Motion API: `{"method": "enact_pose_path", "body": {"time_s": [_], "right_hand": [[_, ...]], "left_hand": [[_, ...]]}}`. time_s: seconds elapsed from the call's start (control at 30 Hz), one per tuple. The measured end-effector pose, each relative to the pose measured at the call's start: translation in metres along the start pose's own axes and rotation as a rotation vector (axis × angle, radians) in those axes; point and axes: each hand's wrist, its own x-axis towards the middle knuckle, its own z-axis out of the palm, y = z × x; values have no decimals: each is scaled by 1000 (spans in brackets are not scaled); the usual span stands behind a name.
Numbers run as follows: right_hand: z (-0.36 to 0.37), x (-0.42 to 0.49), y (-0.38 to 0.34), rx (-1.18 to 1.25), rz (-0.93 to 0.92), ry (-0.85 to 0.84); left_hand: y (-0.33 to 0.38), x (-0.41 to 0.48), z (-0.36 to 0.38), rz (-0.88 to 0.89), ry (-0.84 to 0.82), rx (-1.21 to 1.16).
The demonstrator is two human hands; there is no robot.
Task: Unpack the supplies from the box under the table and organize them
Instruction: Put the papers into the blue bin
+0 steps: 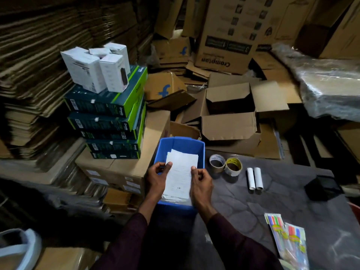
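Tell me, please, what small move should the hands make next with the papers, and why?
Probably lower the stack of white papers into the blue bin and let go. The left hand and right hand pinch its side edges, and it sits right over the bin's opening, so only a short drop remains.

I find open dark grey tabletop [253, 207] between the blue plastic bin [201, 151] and the coloured pen packets [290, 240]. Two tape rolls [232, 161] and two white paper tubes [258, 178] crowd the far edge; stacked green-and-black cartons [109, 121] wall the bin's left.
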Motion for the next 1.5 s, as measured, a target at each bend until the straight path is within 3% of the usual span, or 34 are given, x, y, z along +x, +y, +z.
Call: {"method": "enact_pose_path", "body": {"time_s": [0.23, 0.6, 0.97, 1.5], "right_hand": [[50, 59, 11, -67, 103, -23], [70, 93, 62, -230, 366, -25], [75, 94, 79, -295, 436, -102], [67, 78, 92, -365, 352, -281]], "left_hand": [[-19, 71, 12, -102, -47, 123], [-72, 105, 60, -250, -137, 339], [-115, 103, 76, -472, -212, 299], [-139, 97, 80, -490, -272, 279]]}}
